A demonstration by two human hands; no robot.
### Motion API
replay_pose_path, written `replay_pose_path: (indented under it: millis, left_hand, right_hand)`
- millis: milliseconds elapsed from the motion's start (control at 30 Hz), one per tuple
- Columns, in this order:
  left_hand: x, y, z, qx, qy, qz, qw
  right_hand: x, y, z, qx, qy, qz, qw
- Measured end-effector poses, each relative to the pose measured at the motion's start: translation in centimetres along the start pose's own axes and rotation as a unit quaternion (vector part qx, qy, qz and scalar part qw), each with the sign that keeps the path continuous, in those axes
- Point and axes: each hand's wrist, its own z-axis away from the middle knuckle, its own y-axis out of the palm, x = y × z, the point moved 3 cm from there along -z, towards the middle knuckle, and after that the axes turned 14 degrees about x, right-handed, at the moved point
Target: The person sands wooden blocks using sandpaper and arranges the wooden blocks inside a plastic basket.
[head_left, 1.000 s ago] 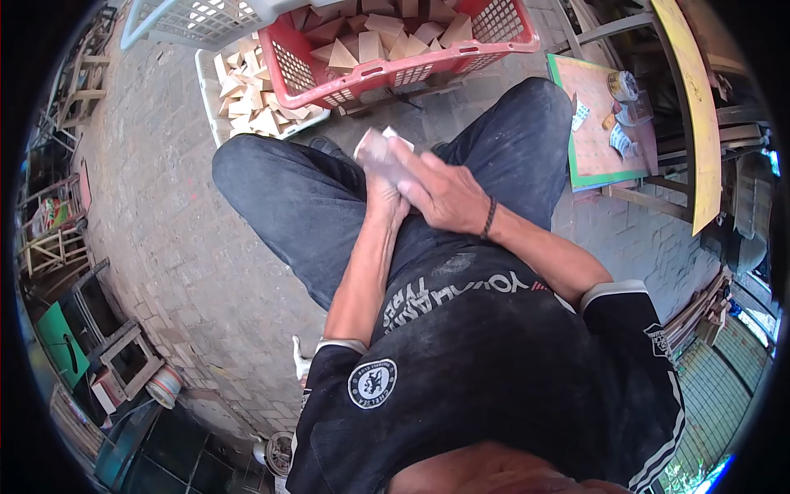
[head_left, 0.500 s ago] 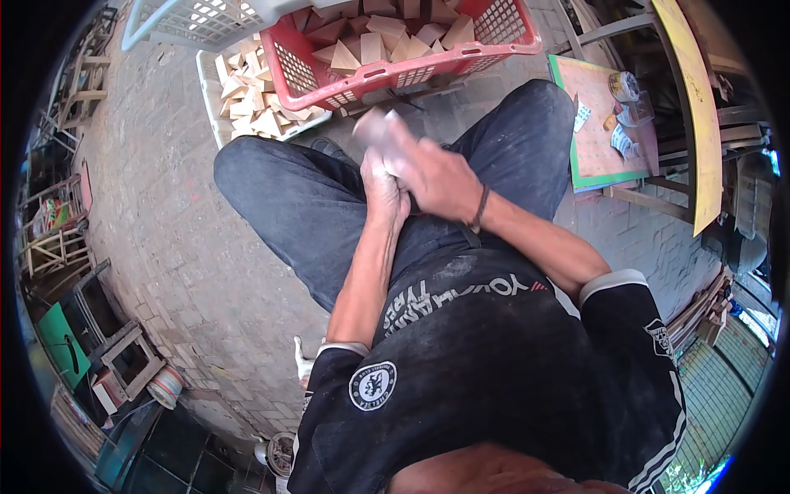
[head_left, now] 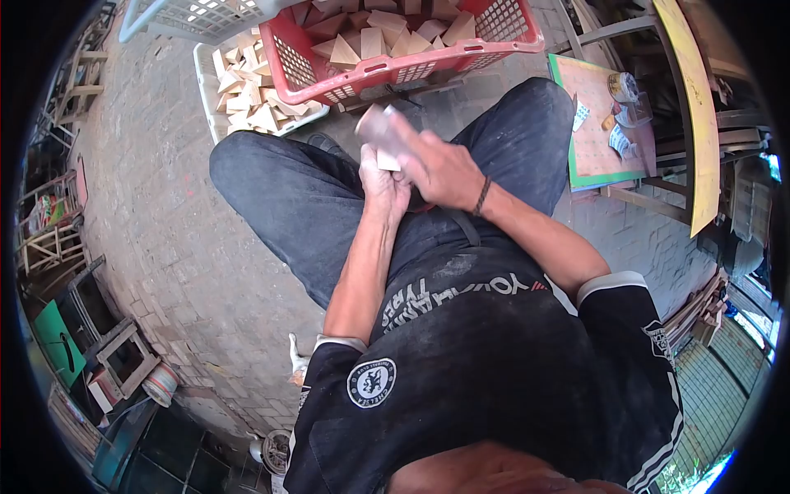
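Observation:
Over my lap, between my spread knees, my two hands meet. My left hand (head_left: pixel 385 191) is closed around a small pale wooden block (head_left: pixel 388 160), and only one light face of it shows between the fingers. My right hand (head_left: pixel 444 170) grips a brownish piece with a rounded end (head_left: pixel 375 128), which looks like a sanding block and is blurred by motion. It lies against or just over the wooden block; I cannot tell whether they touch. Pale dust covers my fingers.
A red plastic crate (head_left: pixel 313 92) holding many cut wooden pieces stands ahead, with a white tray (head_left: pixel 216 123) of similar pieces left of it. On the right is a green-edged board (head_left: pixel 592 156) bearing a tin (head_left: pixel 623 86). A cat (head_left: pixel 298 360) is behind my left arm.
My right hand and the brownish piece have shifted slightly, and the wooden block's pale face now shows more clearly. My left hand stays nearly in place.

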Motion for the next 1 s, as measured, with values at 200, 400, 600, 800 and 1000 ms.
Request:
replay_pose_path:
  millis: [200, 400, 600, 800, 1000]
  left_hand:
    - [-0.1, 1.4, 1.0, -0.084, 0.066, -0.064, 0.992]
    - [0.2, 0.5, 0.1, 0.03, -0.041, 0.047, 0.998]
    - [0.2, 1.5, 0.0, -0.01, -0.026, 0.026, 0.999]
    - [0.5, 1.9, -0.6, 0.049, 0.006, 0.065, 0.997]
    - [0.4, 0.2, -0.2, -0.012, -0.023, -0.055, 0.998]
  right_hand:
    - [2.4, 0.8, 1.7, 0.026, -0.073, 0.031, 0.997]
    - [-1.2, -0.3, -0.9, -0.04, 0.007, 0.005, 0.999]
    - [0.3, -0.6, 1.1, -0.047, 0.007, -0.021, 0.999]
    - [-1.8, -0.7, 0.8, -0.097, 0.012, -0.061, 0.993]
    - [-1.4, 0.2, 0.3, -0.032, 0.022, -0.022, 0.999]
